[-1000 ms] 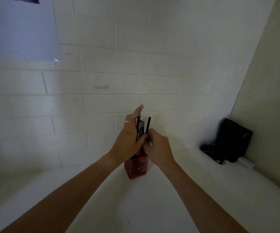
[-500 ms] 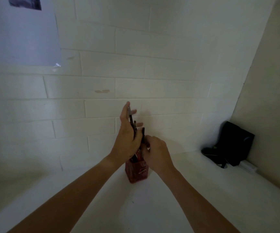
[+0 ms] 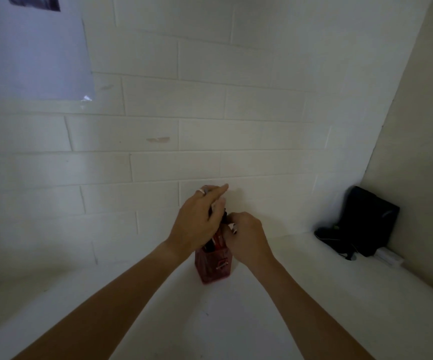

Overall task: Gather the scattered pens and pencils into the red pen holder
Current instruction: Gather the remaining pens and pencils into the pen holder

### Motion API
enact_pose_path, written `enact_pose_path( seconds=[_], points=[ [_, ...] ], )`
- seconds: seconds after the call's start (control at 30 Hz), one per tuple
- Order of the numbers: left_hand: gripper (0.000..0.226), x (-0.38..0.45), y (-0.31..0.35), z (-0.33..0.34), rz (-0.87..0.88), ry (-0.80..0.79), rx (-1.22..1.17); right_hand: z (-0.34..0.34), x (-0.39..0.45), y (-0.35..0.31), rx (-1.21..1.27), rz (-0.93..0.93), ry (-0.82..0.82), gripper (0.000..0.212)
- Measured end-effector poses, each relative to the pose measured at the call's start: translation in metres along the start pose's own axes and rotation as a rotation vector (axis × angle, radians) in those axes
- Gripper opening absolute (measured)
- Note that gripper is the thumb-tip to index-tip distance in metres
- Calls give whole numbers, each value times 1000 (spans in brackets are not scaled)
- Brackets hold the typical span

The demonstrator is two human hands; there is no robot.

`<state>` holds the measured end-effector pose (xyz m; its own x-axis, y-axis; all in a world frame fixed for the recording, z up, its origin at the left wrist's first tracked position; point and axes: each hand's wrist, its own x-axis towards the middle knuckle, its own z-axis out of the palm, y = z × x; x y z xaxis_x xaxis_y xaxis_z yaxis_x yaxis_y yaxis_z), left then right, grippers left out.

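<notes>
Fingers (image 3: 218,203) of the left hand (image 3: 197,224) are grasping the pens (image 3: 216,241) above the red holder (image 3: 214,266); the right hand (image 3: 246,237) is pinching them too.

hidden: tops of dark pens and pencils (image 3: 214,244) behind both hands | cut off: pale paper sheet (image 3: 28,48) at top-left edge | unclear: right-hand grip

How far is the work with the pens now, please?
Nearly done, it seems. The red pen holder stands on the white counter with pens in it. The left hand grips the bundle above the rim; the right hand touches it. No loose pens show on the counter.
</notes>
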<state>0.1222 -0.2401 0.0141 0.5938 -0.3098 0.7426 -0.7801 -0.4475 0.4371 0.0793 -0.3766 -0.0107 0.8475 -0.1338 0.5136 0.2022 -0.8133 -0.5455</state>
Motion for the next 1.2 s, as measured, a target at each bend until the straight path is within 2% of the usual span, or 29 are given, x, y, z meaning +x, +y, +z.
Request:
enact_pose_path(
  seconds=[0.13,0.2,0.33,0.53,0.63,0.7,0.77,0.87,0.93,1.03,1.07,1.13,1.2],
  points=[
    [55,0,7,-5,57,47,-23,-2,-3,-3,122,-36,59,21],
    [58,4,8,-4,12,54,-55,-2,-4,-4,184,-74,123,18],
    [44,8,3,2,-96,-3,-1,1,-5,-3,159,-132,204,16],
    [37,4,5,3,-39,-72,144,-1,-2,-10,199,-88,122,15],
    [35,0,5,4,-32,-92,197,2,-12,-18,427,11,68,14],
    [43,-1,6,4,-54,-120,122,7,-22,-15,591,89,64,37],
    [53,-3,7,3,-94,-91,8,11,-29,-9,708,186,-32,72],
    [58,-17,5,4,-213,188,-69,10,-35,1,708,215,-248,115],
    [60,-31,5,9,-374,277,-179,9,-34,2,653,204,-324,128],
    [46,-39,1,15,-556,198,-551,11,-22,9,662,241,-410,143],
    [47,-37,2,16,-617,143,-697,13,-18,11,668,236,-436,144],
    [57,-32,3,16,-639,44,-743,17,-12,13,640,203,-432,136],
    [64,-27,-1,20,-568,4,-631,17,-8,9,615,174,-366,105]
  ],
)
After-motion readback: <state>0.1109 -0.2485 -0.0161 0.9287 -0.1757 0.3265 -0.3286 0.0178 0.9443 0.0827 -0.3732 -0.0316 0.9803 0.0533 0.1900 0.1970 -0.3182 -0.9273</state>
